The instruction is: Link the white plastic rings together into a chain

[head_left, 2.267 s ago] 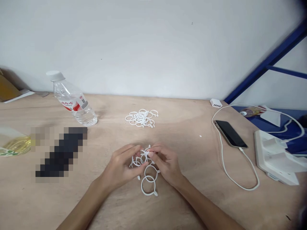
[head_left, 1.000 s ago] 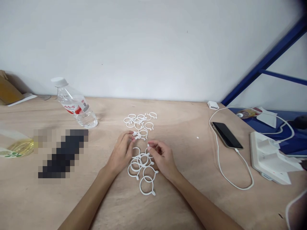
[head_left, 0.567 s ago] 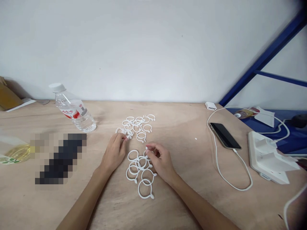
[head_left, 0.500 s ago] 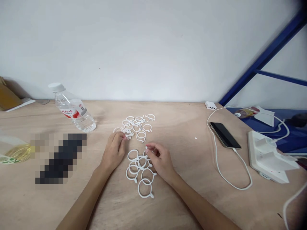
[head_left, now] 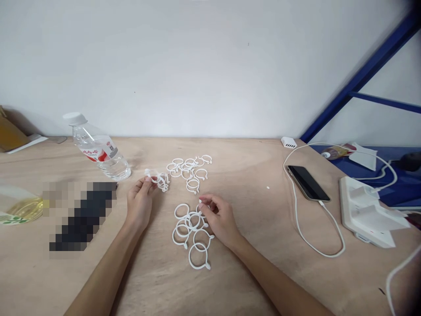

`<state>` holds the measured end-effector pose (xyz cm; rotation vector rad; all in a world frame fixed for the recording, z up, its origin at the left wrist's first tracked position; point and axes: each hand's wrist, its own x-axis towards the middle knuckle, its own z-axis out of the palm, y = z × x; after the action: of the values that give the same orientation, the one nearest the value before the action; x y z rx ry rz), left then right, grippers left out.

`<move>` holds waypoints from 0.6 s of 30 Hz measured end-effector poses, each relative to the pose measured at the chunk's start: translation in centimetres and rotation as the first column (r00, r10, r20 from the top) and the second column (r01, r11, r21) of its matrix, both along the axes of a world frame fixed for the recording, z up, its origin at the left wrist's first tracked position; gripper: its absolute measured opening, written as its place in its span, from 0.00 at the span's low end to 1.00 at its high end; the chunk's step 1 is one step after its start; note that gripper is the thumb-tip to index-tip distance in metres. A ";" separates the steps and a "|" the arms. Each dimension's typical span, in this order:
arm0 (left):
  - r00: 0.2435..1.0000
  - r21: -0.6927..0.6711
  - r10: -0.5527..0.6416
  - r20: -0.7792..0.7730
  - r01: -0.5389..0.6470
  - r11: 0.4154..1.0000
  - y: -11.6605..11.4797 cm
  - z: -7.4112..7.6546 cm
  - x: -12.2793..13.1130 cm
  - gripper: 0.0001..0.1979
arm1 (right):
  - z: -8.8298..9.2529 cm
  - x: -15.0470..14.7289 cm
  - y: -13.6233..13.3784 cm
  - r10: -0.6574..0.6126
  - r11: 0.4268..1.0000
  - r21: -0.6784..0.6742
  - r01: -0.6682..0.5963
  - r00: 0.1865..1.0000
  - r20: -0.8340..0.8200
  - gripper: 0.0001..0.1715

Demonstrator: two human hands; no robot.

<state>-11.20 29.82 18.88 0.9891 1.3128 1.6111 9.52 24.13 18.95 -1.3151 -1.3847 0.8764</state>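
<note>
My left hand point(head_left: 140, 202) pinches a small bunch of white plastic rings point(head_left: 160, 180) and holds it just left of the loose pile of rings point(head_left: 188, 170) at the middle of the table. My right hand point(head_left: 219, 217) has its fingers curled, the tips pinching the top of a chain of linked rings point(head_left: 192, 232) that lies flat on the wood in front of me.
A clear water bottle point(head_left: 98, 149) lies tilted at the left, next to a blurred dark object point(head_left: 82, 215). At the right a black phone point(head_left: 307, 182) is on a white cable point(head_left: 315, 245), beside a white power strip point(head_left: 368, 210). A blue metal frame point(head_left: 358, 74) rises at the far right.
My left hand let go of the chain, reached to the far pile, took a few rings and drew them left. The chain now lies on the table under my right fingertips.
</note>
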 end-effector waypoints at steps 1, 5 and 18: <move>0.999 -0.003 -0.011 -0.037 0.011 1.000 0.0 0.0 0.0 0.14 | 0.0 0.0 0.0 0.004 1.000 -0.005 -0.004 1.000 -0.005 0.10; 0.854 0.090 0.076 -0.515 -0.034 0.995 -0.8 0.3 0.0 0.12 | 0.0 0.0 0.0 0.007 1.000 -0.004 -0.007 1.000 -0.014 0.10; 0.238 0.008 -0.098 -0.966 0.410 0.912 -1.0 0.5 4.1 0.14 | -0.2 0.0 0.3 -0.036 0.997 0.063 0.035 0.999 0.011 0.10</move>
<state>-7.14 28.86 19.35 2.4935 1.5096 0.7981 9.53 24.44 18.75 -1.2948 -1.3835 0.7958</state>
